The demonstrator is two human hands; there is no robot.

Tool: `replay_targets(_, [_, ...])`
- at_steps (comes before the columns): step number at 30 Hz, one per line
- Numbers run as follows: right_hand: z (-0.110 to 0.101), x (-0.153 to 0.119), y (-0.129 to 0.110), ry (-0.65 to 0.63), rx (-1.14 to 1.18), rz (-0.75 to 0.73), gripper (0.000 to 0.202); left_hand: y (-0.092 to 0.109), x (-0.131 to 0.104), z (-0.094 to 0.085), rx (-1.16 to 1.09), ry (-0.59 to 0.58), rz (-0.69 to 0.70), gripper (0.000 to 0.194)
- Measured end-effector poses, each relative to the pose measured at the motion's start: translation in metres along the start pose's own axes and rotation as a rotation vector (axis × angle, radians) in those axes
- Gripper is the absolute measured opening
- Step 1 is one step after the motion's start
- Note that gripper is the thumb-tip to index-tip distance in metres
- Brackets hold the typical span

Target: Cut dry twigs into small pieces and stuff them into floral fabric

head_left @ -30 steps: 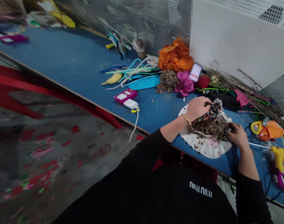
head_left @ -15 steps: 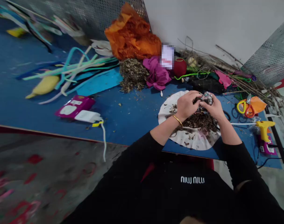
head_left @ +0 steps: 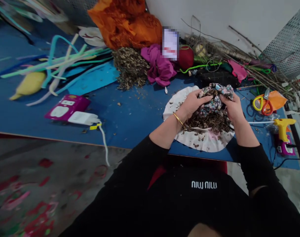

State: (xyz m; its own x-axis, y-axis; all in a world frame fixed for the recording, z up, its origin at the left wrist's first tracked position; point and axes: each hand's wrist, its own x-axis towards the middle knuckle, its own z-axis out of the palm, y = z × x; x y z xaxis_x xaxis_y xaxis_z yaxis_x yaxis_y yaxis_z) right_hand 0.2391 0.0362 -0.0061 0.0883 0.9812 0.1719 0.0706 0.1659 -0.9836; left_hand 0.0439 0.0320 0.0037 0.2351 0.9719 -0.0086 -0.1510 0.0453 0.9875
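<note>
Between my two hands is a crumpled floral-patterned cloth (head_left: 215, 102), gathered in folds. My left hand (head_left: 191, 104) grips its left side, thumb on top, with a gold bangle at the wrist. On the other side my right hand (head_left: 234, 107) pinches the cloth with its thumb over the fabric. Below them a heap of dry brown plant bits (head_left: 209, 121) lies on a round white cloth (head_left: 201, 144) with a wavy edge. Some brown bits are scattered over this white cloth. Whatever the folds may enclose is hidden.
A yellow glue gun (head_left: 283, 126) and scissors (head_left: 266, 107) lie to the right. Purple power box (head_left: 68, 107), foam-like coloured strips (head_left: 63, 65) and a yellow balloon-like item (head_left: 30, 85) are left. Behind are orange paper (head_left: 130, 26), purple cloth (head_left: 160, 65) and twigs (head_left: 263, 72).
The floral cloth, bunched small and mostly covered by my hands before, is now spread wider. My hands have moved apart. The view has shifted slightly.
</note>
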Motion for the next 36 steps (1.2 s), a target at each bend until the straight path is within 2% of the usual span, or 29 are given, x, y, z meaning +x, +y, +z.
replay_targets(3, [0.001,-0.003,-0.006,-0.032,-0.002,-0.024,0.048,0.001,-0.002,0.002,-0.043,0.05,-0.066,0.016])
replay_targets(6, [0.002,-0.005,-0.013,-0.055,-0.001,0.008,0.057,0.0,-0.001,0.002,0.031,0.198,0.044,0.011])
replay_targets(9, [0.003,-0.007,-0.016,-0.033,-0.062,0.053,0.059,0.001,0.0,0.001,0.131,0.255,0.129,0.008])
replay_targets(12, [0.002,-0.006,-0.011,-0.021,-0.079,0.076,0.055,0.001,0.001,0.0,0.153,0.251,0.138,0.006])
replay_targets(15, [-0.002,-0.002,-0.003,-0.016,-0.075,0.054,0.049,-0.001,0.003,-0.002,0.031,0.215,0.111,0.007])
replay_targets(20, [-0.002,0.001,0.002,0.025,-0.211,-0.035,0.042,0.002,-0.001,-0.001,-0.231,0.018,-0.094,0.025])
replay_targets(23, [0.0,-0.001,-0.001,-0.017,-0.279,-0.1,0.043,0.004,-0.004,0.001,-0.283,-0.051,-0.169,0.035])
replay_targets(26, [-0.001,-0.003,-0.008,-0.081,-0.319,-0.13,0.047,0.003,-0.004,0.001,-0.303,-0.021,-0.171,0.038])
replay_targets(30, [-0.008,-0.004,-0.02,-0.116,-0.375,-0.154,0.056,0.0,0.001,-0.001,-0.294,0.084,-0.158,0.036])
replay_targets(34, [-0.009,-0.005,-0.026,-0.061,-0.333,-0.146,0.021,-0.001,0.005,-0.004,-0.248,0.163,-0.159,0.029])
replay_targets(36, [-0.008,-0.005,-0.025,-0.025,-0.264,-0.123,0.019,0.0,0.005,-0.005,-0.238,0.17,-0.162,0.028])
